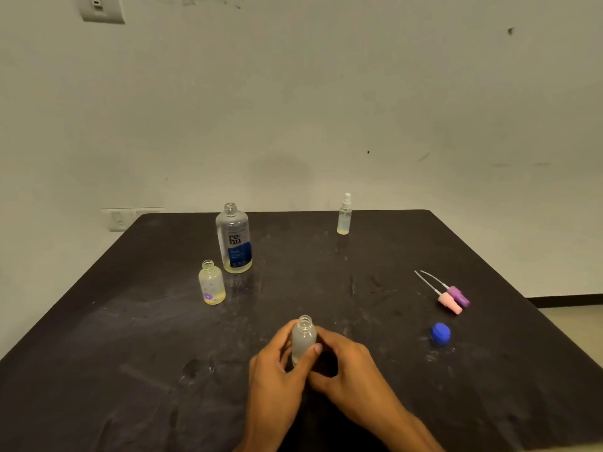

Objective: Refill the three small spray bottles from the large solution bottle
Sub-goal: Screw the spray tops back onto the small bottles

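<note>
A small frosted spray bottle (303, 337) with no cap stands near the front of the dark table (130, 337). My left hand (277, 370) grips it, thumb across its front. My right hand (346, 363) curls round its right side. The large solution bottle (234, 239), uncapped, with a blue label, stands at the back left. In front of it stands an open small bottle with purple flowers (212, 283). A slim clear spray bottle (344, 215) with its sprayer on stands at the back right.
Two loose sprayer heads, one pink (450, 303) and one purple (458, 295), lie on the right with their tubes pointing back left. A blue cap (440, 333) sits in front of them. A wall rises just behind the table.
</note>
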